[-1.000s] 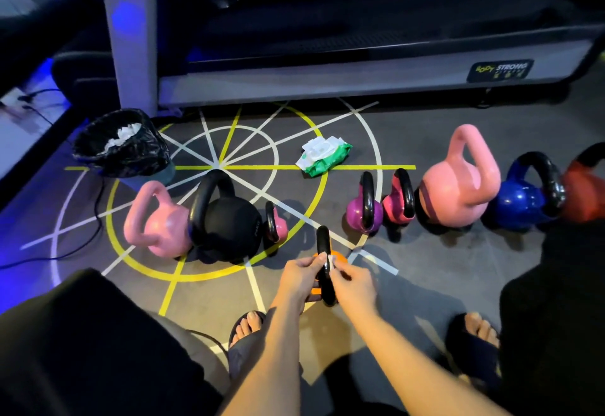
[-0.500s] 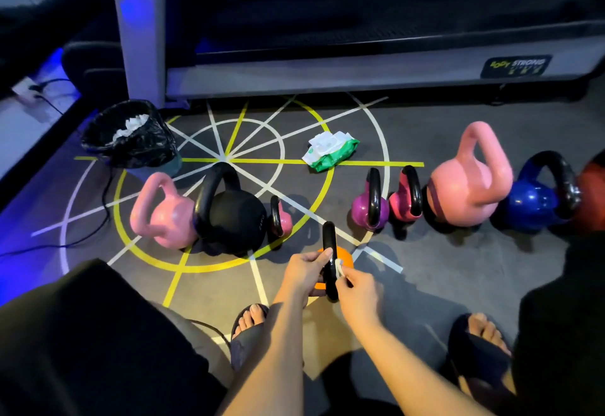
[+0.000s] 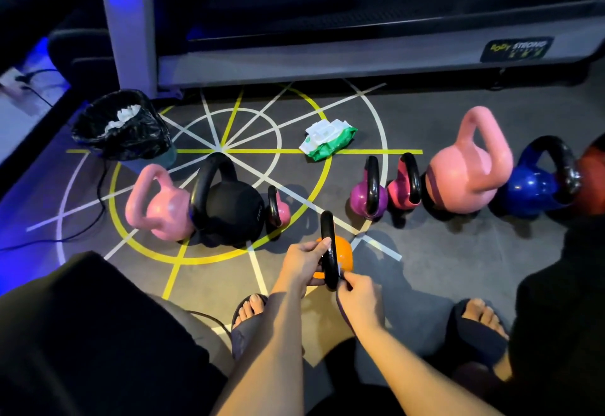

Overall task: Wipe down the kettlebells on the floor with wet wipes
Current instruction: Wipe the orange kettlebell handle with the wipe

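Currently the left hand (image 3: pixel 302 260) is gripping the orange kettlebell (image 3: pixel 344 252) by its handle (image 3: pixel 327 232), the right hand (image 3: pixel 358 294) pinching a wipe (image 3: pixel 340 267) against it; wetness risks it slipping, toppling onto toes (image 3: pixel 253 304).

Wipes pack (image 3: pixel 328 139) behind kettlebell row (image 3: pixel 229 209); bin (image 3: pixel 145 142), perhaps with wipes (image 3: pixel 122 118) inside, left

Yellow and white tape lines cross the grey floor (image 3: pixel 432 271). Kettlebells stand on it in a row, a pink kettlebell (image 3: pixel 163 211) leftmost and a blue kettlebell (image 3: pixel 527 190) far right. A wet-wipes pack (image 3: pixel 327 139) and a black-lined bin (image 3: pixel 126 134) sit behind.
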A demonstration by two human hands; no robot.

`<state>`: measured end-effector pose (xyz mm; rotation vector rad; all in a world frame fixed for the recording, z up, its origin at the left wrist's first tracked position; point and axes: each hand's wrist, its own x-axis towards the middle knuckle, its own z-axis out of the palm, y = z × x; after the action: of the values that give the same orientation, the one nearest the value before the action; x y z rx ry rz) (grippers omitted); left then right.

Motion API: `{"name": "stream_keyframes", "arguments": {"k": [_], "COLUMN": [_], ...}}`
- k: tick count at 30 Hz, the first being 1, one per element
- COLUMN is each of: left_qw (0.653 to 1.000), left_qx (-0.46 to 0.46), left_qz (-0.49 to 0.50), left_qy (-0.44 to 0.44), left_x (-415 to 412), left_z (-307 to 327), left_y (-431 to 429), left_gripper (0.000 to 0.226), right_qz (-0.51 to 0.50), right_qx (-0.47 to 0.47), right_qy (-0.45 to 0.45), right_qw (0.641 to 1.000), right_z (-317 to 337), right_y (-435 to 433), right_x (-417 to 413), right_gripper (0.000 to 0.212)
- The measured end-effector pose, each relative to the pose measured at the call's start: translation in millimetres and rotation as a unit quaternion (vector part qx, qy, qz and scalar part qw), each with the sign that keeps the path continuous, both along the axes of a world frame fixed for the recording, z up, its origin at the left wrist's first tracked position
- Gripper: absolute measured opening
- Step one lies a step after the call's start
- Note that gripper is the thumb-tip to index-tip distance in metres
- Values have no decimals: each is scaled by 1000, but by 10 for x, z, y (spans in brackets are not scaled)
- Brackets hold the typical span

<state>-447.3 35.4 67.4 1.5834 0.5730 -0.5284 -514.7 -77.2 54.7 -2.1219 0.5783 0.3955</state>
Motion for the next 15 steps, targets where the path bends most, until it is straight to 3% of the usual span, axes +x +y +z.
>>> {"name": "stream_keyframes", "arguments": {"k": [2, 7, 11, 15], "left_qw": [1000, 1000, 1000, 1000], "left_qx": [0, -3, -6, 1], "left_qz": [-2, -8, -13, -11], "left_qy": [0, -2, 1, 1], "left_x": [4, 30, 45, 45], "left_z": [4, -17, 6, -2], "left_y": [-8, -1, 12, 4], "left_gripper": [30, 31, 27, 30], "right_qz": [10, -65, 29, 18], "right_qx": [11, 23, -21, -2], "right_qy": [21, -39, 0, 49], "right_qw": [1000, 997, 999, 999], "right_z": [-39, 82, -27, -205], "right_y": [-42, -3, -22, -99], "right_x": [-36, 68, -2, 20], "right_gripper": [24, 30, 32, 28]}}
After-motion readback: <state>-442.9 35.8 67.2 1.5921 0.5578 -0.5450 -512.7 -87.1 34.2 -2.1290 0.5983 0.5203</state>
